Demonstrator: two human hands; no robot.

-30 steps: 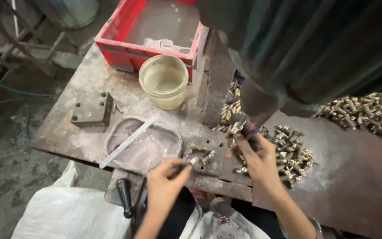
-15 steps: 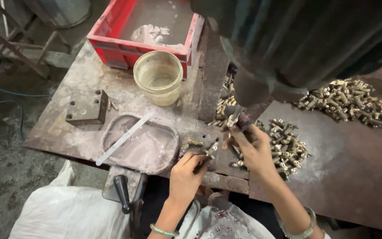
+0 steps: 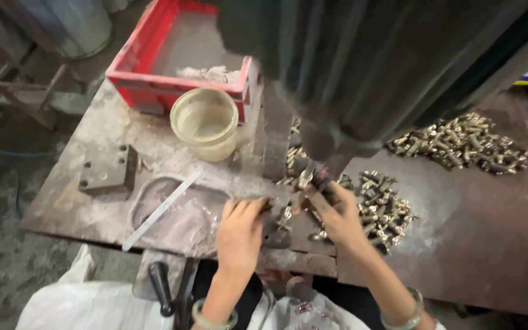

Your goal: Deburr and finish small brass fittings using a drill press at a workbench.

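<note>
My left hand [image 3: 240, 235] rests at the front edge of the metal table [image 3: 478, 244], its fingers curled around a small brass fitting [image 3: 284, 216] beside a dark fixture block. My right hand [image 3: 337, 211] reaches up under the dark machine head [image 3: 362, 67], its fingertips pinching a small brass part [image 3: 307, 175] at the spindle tip. A pile of brass fittings [image 3: 381, 208] lies just right of that hand.
A second brass pile [image 3: 462, 143] lies at the back right. A cloudy plastic bowl [image 3: 205, 122] stands before a red crate [image 3: 178, 55]. A flat metal strip [image 3: 161, 209] lies across a shallow tray; a drilled steel block [image 3: 108, 169] sits left. Black handles [image 3: 161, 287] near my lap.
My left hand has moved right, from the shallow tray towards the fixture block. My right hand has stayed under the machine head. The view has shifted closer.
</note>
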